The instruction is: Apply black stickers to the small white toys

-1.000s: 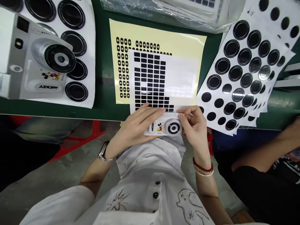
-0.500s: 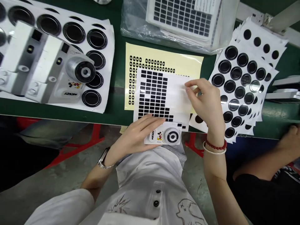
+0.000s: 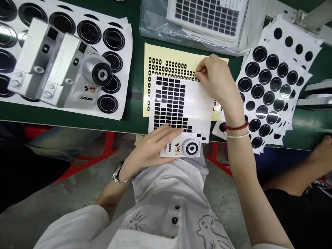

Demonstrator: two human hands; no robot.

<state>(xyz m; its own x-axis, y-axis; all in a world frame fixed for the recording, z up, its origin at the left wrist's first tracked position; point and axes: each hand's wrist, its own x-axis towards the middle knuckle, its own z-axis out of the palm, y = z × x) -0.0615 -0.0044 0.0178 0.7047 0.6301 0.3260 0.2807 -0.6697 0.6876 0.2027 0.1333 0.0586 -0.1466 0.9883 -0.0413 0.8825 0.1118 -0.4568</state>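
My left hand [image 3: 153, 147] is wrapped round a white toy-like camera [image 3: 177, 146] with a Mickey print and a round grey lens, held at the table's front edge. Beneath its top lies a white sticker sheet [image 3: 198, 103] with small black rectangles, partly covered by the camera and my fingers. Under that sheet sits a yellow sticker sheet [image 3: 216, 62] with rows of small black stickers. My right hand [image 3: 212, 77] is over the yellow sheet, thumb and forefinger pinched at a row end just above the white sheet's edge. Whatever is between those fingertips is hidden.
More white cameras [image 3: 89, 74] stand at the left on sheets of large black round stickers [image 3: 116, 110]. Sheets of round stickers [image 3: 259, 79] are piled at the right. A plastic bag [image 3: 155, 24] with sticker sheets lies at the back. Another person's arm [image 3: 308, 166] is at the right edge.
My right hand has moved left and away from me, from the white sheet's right side to the yellow sheet's sticker rows. My left hand keeps the camera in nearly the same place.
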